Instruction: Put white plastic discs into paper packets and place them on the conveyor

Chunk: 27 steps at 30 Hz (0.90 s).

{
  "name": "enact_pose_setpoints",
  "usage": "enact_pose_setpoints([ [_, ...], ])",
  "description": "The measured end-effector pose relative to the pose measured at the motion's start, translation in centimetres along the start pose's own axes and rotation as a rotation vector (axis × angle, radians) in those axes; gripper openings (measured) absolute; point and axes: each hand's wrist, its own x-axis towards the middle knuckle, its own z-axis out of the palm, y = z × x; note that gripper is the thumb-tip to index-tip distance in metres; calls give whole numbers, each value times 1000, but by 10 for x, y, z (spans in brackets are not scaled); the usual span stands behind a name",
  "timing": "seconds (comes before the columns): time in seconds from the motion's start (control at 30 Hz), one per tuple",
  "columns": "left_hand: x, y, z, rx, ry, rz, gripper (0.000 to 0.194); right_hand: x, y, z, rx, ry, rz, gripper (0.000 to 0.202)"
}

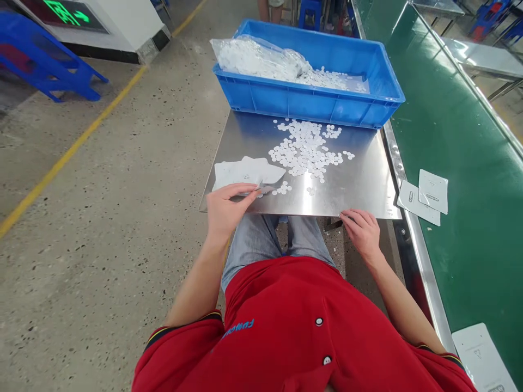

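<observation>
My left hand [229, 209] is closed in a pinch at the left front of the metal table [347, 190], its thumb and forefinger on the edge of a white sheet. That sheet belongs to a small pile of white sheets [241, 171] lying under and beyond the fingers. My right hand [363, 231] is at the table's front edge, fingers bent together with the thumb; a tiny pale bit may show at the fingertips, too small to name. Many small white discs [304, 149] lie scattered over the table's middle, with a few near my left hand.
A blue crate [294, 103] holding a clear bag [261, 60] and loose discs stands at the table's back. Along the right runs a green conveyor [469, 261] with white cards [433, 190]. Blue stools [44, 54] stand far left.
</observation>
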Motion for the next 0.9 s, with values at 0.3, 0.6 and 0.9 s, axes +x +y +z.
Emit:
enact_pose_setpoints([
  [0.3, -21, 33, 43, -236, -285, -4, 17, 88, -48, -31, 444, 210, 124, 18],
  [0.6, -14, 42, 47, -201, -416, 131, 30, 92, -31, -34, 505, -144, 50, 26],
  [0.9, 23, -21, -6, 631, -395, 38, 39, 66, 157, -77, -214, 101, 757, 21],
])
